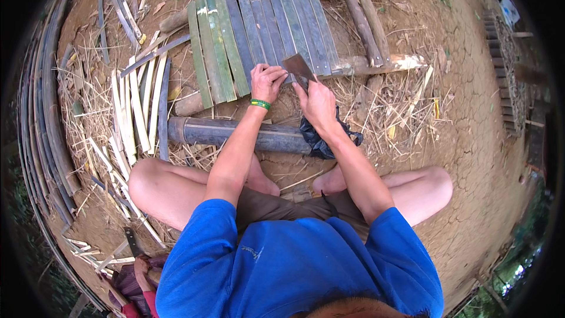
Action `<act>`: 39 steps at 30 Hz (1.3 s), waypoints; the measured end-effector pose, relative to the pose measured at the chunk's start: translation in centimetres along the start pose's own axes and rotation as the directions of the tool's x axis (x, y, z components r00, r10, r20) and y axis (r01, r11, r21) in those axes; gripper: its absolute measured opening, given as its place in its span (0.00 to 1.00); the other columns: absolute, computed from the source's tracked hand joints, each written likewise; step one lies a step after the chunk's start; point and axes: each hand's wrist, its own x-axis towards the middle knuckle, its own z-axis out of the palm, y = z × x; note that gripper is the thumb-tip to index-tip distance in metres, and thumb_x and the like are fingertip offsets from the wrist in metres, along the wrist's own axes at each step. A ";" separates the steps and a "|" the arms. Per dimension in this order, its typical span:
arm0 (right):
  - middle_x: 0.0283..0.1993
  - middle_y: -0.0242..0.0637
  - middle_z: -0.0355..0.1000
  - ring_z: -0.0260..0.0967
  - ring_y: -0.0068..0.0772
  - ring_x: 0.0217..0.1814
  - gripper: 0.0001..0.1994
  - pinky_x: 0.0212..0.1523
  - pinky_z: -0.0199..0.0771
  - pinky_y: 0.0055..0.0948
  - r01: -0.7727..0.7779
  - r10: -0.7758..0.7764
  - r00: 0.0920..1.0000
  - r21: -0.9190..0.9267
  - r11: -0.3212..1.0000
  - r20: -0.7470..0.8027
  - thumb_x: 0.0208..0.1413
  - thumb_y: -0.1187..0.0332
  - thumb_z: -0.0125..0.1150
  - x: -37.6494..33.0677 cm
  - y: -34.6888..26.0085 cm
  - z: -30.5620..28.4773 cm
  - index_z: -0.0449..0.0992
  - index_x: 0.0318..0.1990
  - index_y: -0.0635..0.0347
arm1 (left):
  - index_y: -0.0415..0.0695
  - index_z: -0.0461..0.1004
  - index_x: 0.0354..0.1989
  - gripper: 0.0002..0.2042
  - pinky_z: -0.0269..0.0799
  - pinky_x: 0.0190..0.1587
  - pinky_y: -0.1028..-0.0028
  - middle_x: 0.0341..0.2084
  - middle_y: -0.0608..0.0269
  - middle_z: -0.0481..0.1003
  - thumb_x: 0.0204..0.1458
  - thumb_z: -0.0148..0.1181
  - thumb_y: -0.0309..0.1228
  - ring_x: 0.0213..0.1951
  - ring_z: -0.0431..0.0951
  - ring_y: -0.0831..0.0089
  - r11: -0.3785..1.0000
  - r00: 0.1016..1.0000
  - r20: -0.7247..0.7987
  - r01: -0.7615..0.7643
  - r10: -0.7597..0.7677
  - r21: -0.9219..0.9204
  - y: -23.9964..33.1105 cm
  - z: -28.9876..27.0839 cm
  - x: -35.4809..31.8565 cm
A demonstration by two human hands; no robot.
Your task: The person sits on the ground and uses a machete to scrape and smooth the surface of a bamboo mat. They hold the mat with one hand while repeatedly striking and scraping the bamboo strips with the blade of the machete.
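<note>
My right hand (319, 103) grips a broad-bladed knife (299, 66), its flat brown blade angled up and left over the near ends of the slats; its handle is hidden in my fist. Beside the blade, my left hand (268, 82) has its fingers pinched together at the near edge of the slats. Whatever lies between those fingertips, if anything, is too small to make out. Under both hands and beyond them, a platform of split bamboo slats (273, 20) rests across round logs (353, 66). Some slats at its left are greener; the others look grey-blue.
A thick bamboo pole (235, 135) lies before my feet, with a black plastic bag (321, 150) at its right end. Pale split strips (138, 106) lie at left, beside long poles (56, 100). At lower left, a co-worker's hand (141, 268) is near a knife (132, 241).
</note>
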 end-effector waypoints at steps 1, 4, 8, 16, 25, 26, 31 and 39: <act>0.37 0.61 0.79 0.79 0.65 0.37 0.20 0.38 0.79 0.55 -0.005 0.005 1.000 0.003 1.000 0.004 0.64 0.57 0.62 -0.2 0.1 0.3 0.73 0.49 0.70 | 0.49 0.87 0.35 0.07 0.68 0.52 0.61 0.38 0.69 0.85 0.48 0.72 0.33 0.44 0.77 0.62 1.000 1.000 0.007 -0.004 0.004 0.002 0.1 0.0 0.1; 0.37 0.59 0.79 0.78 0.66 0.37 0.19 0.37 0.79 0.55 -0.064 0.090 0.982 -0.157 0.985 0.164 0.65 0.58 0.61 0.1 1.1 1.0 0.72 0.49 0.68 | 0.47 0.87 0.35 0.07 0.68 0.52 0.61 0.39 0.68 0.85 0.48 0.72 0.32 0.44 0.77 0.61 1.000 1.000 0.017 -0.016 0.016 0.009 0.2 0.0 0.1; 0.37 0.61 0.79 0.78 0.67 0.35 0.18 0.36 0.79 0.56 -0.015 0.016 1.000 -0.044 0.999 0.018 0.65 0.58 0.61 0.0 0.5 0.9 0.70 0.48 0.67 | 0.47 0.87 0.35 0.07 0.68 0.52 0.61 0.39 0.68 0.85 0.48 0.71 0.32 0.44 0.77 0.61 1.000 1.000 0.002 -0.012 0.012 0.005 0.2 -0.1 0.0; 0.30 0.63 0.77 0.77 0.70 0.35 0.19 0.37 0.77 0.60 -0.053 0.060 0.994 -0.075 0.996 0.093 0.65 0.58 0.60 1.3 0.1 -0.1 0.71 0.47 0.71 | 0.48 0.87 0.37 0.08 0.68 0.53 0.60 0.38 0.67 0.85 0.49 0.71 0.33 0.45 0.77 0.60 1.000 0.999 0.039 -0.008 0.007 0.013 0.3 -0.2 0.1; 0.33 0.62 0.78 0.77 0.69 0.37 0.18 0.39 0.76 0.57 -0.013 0.010 0.999 0.070 0.997 0.042 0.64 0.59 0.63 1.0 0.5 -2.5 0.75 0.48 0.70 | 0.59 0.75 0.62 0.22 0.58 0.69 0.49 0.65 0.60 0.70 0.60 0.59 0.46 0.67 0.67 0.53 0.993 0.985 0.165 0.039 -0.058 0.114 -2.1 -1.3 5.6; 0.33 0.62 0.78 0.77 0.69 0.37 0.18 0.39 0.76 0.57 -0.037 0.033 0.997 0.049 0.998 0.073 0.64 0.59 0.63 1.0 0.5 -2.6 0.75 0.47 0.70 | 0.62 0.70 0.67 0.25 0.54 0.71 0.47 0.70 0.60 0.65 0.62 0.57 0.49 0.70 0.62 0.54 0.968 0.978 0.210 -0.031 -0.023 0.248 -2.2 -0.9 6.1; 0.31 0.60 0.78 0.78 0.66 0.36 0.18 0.36 0.77 0.54 0.059 -0.057 0.998 0.104 0.993 -0.024 0.63 0.60 0.64 2.0 -2.1 -4.2 0.75 0.50 0.68 | 0.70 0.55 0.77 0.31 0.44 0.73 0.37 0.79 0.67 0.49 0.64 0.50 0.54 0.77 0.50 0.58 0.860 0.913 0.408 -0.190 -0.022 0.473 -3.9 -0.8 6.4; 0.28 0.60 0.77 0.77 0.68 0.32 0.18 0.34 0.78 0.58 0.004 0.015 0.983 -0.104 0.995 0.181 0.65 0.58 0.61 0.8 1.9 -0.8 0.72 0.52 0.64 | 0.71 0.55 0.76 0.31 0.44 0.74 0.38 0.78 0.68 0.50 0.64 0.50 0.54 0.77 0.51 0.60 0.873 0.911 0.410 -0.178 -0.028 0.455 -3.1 -0.4 6.0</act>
